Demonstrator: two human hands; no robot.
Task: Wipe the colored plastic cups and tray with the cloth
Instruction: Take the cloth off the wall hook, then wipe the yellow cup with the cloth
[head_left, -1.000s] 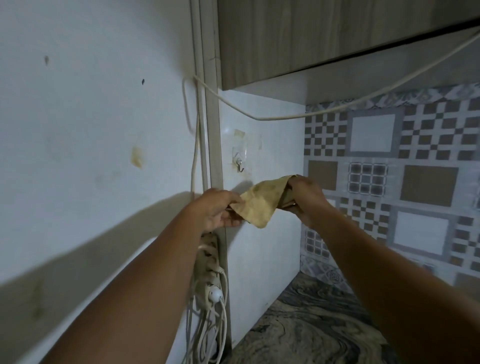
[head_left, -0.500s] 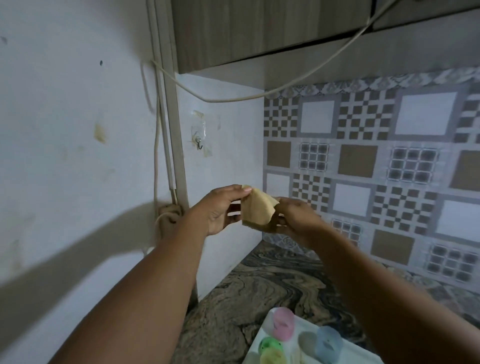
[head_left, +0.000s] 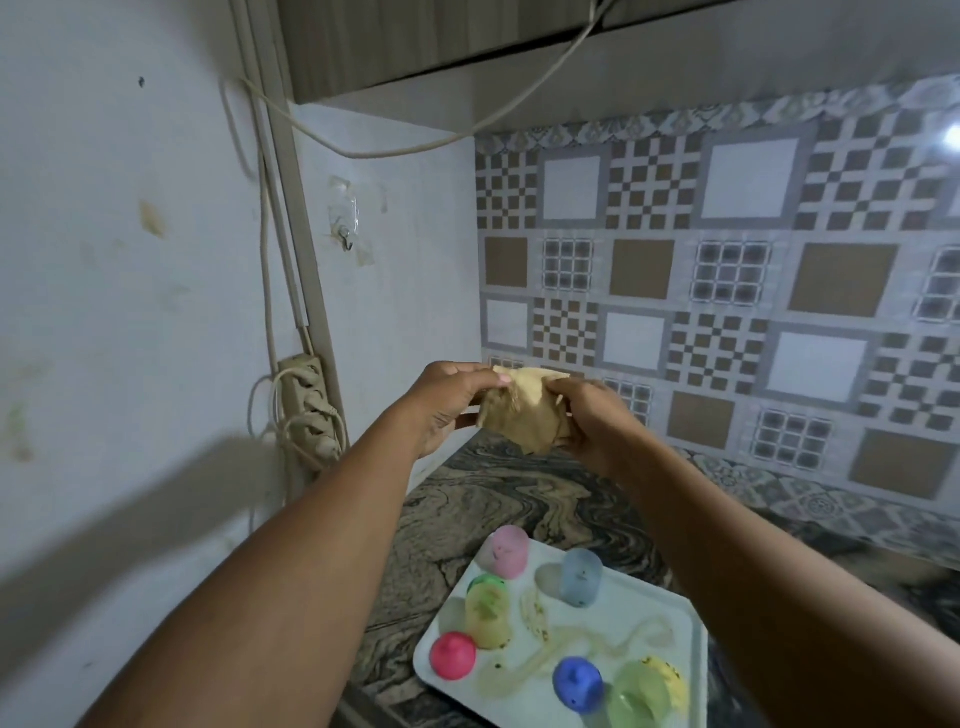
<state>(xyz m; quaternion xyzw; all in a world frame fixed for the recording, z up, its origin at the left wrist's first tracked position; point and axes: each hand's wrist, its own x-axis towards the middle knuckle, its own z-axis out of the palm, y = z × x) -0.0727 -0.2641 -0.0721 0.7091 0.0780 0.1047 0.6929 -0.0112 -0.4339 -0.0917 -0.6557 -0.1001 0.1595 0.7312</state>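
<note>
Dim indoor light, soft motion blur

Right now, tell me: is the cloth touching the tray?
No, the left hand and right hand grip the cloth in the air, above the tray and apart from it.

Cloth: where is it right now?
In the head view, the cloth is mid-frame, bunched between the left hand and right hand, held up before the tiled wall, well clear of the tray.
</note>
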